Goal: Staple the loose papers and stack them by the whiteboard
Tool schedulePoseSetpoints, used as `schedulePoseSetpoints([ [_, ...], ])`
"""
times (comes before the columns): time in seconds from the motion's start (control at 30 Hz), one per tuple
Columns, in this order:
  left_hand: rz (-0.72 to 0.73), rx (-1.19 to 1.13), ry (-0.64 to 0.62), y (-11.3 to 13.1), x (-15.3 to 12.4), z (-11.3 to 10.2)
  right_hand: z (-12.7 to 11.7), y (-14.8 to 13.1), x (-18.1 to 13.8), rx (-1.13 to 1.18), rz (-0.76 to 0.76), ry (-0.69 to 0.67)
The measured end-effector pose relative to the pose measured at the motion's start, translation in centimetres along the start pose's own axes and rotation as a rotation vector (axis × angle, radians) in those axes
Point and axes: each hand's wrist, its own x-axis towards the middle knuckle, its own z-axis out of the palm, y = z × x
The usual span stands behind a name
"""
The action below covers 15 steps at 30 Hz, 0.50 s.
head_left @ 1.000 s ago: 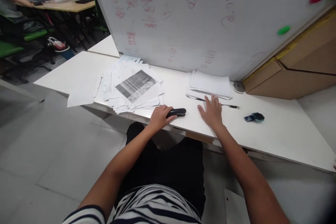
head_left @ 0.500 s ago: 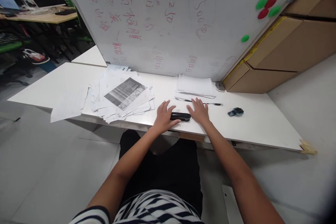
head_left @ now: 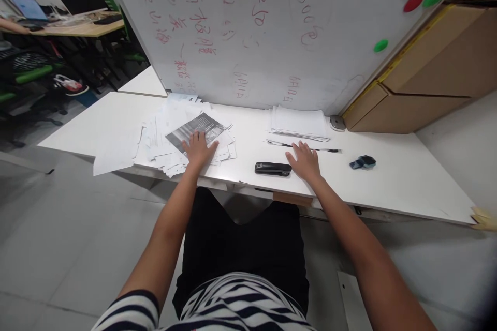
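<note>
Papers [head_left: 174,132] lie at left under the left hand [head_left: 199,151], its fingers wide; the right hand [head_left: 306,162], also spread, is just right of the stapler [head_left: 273,168].

Your cloth shirt [head_left: 240,300] is striped navy and white, your oblong stapler [head_left: 273,168] black, your long desk [head_left: 396,186] white, the printed paper sheet [head_left: 197,124] dark grey.

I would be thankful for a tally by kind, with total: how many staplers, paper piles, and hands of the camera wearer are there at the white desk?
Staplers: 1 (black stapler)
Paper piles: 2 (loose pile, neat stack)
Hands: 2 (left hand, right hand)
Total: 5
</note>
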Motion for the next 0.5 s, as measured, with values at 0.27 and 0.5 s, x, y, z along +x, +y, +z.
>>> schedulePoseSetpoints([
  [0.27, 0.078, -0.047, 0.185, 0.4, -0.9, 0.6, 0.0, 0.1, 0.1, 0.008, 0.003, -0.008],
  [0.5, -0.044, -0.15, 0.25, -0.1, -1.3, 0.2, 0.0, 0.1, 0.1, 0.03, 0.004, 0.011],
])
